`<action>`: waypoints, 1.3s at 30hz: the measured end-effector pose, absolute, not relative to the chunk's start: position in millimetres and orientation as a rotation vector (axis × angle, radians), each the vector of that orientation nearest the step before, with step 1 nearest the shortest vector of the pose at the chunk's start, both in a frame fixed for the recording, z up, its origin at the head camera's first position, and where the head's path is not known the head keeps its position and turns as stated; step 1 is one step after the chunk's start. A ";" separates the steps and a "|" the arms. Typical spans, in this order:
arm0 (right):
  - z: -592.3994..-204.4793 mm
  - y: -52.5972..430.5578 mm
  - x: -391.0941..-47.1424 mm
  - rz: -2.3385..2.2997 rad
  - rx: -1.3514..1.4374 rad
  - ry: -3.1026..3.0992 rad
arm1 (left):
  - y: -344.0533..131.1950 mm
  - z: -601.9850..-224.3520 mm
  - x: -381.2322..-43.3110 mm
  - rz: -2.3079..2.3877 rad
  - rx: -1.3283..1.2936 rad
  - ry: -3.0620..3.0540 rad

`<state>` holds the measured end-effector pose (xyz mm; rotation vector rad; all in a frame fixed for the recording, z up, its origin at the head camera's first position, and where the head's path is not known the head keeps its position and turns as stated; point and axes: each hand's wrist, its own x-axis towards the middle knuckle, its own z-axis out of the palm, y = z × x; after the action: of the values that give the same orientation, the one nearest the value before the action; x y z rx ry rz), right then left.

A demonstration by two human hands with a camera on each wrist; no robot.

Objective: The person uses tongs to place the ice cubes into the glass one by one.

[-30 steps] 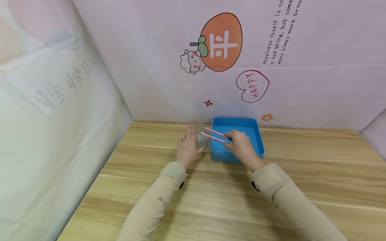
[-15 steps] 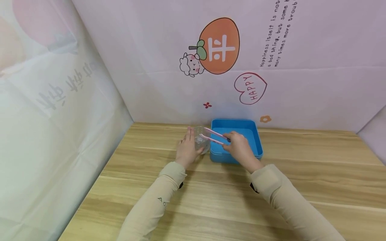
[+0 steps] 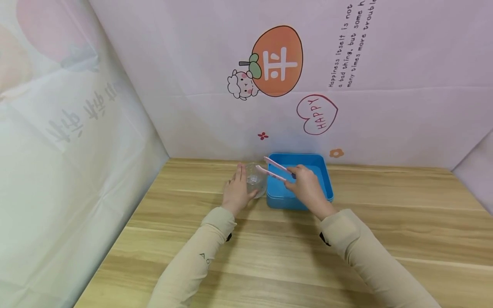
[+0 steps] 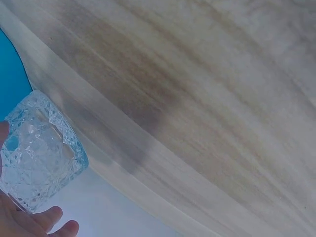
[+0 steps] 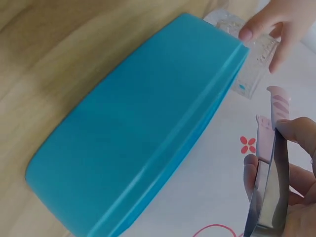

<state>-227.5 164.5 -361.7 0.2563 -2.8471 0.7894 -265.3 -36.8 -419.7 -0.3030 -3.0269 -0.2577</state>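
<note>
A clear cut-glass tumbler [image 3: 254,182] stands on the table just left of the blue box [image 3: 285,203]. My left hand [image 3: 236,192] holds it from the left, thumb at the front and fingers along the far side. In the left wrist view the tumbler's [image 4: 42,153] patterned wall shows, with fingertips beside its base. My right hand [image 3: 306,186] grips a pair of tongs [image 3: 273,175] above the box. The tongs [image 5: 269,192] have a metal body and pink, patterned tips, parted with nothing between them. Those tips point left, at the tumbler's rim in the head view.
The blue box is open-topped, its visible inner floor bare. A wooden table [image 3: 269,256] lies beneath everything. Right behind the box and tumbler rises a pale printed cloth [image 3: 200,119], and another pale cloth [image 3: 77,171] hangs along the left edge.
The tongs' tips have risen from over the tumbler toward its rim and spread a little wider. My left hand stays on the tumbler. The head view has shifted slightly.
</note>
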 end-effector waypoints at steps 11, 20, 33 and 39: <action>-351.9 186.6 -232.3 0.736 0.144 -2.778 | -37.6 -416.7 -263.4 -0.216 -0.302 -3.068; -351.8 227.7 -245.0 0.784 0.030 -2.721 | -36.5 -415.3 -261.7 -0.210 -0.313 -3.052; -378.8 289.6 -243.6 0.844 -0.249 -2.745 | -37.2 -417.1 -261.3 -0.221 -0.324 -3.018; -397.8 314.8 -237.5 0.762 -0.279 -2.823 | -37.4 -417.2 -261.1 -0.232 -0.327 -3.014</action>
<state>-237.5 314.8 -397.8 -0.2790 -2.8230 0.7623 -261.1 -37.4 -417.2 -0.3273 -3.0136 -0.2321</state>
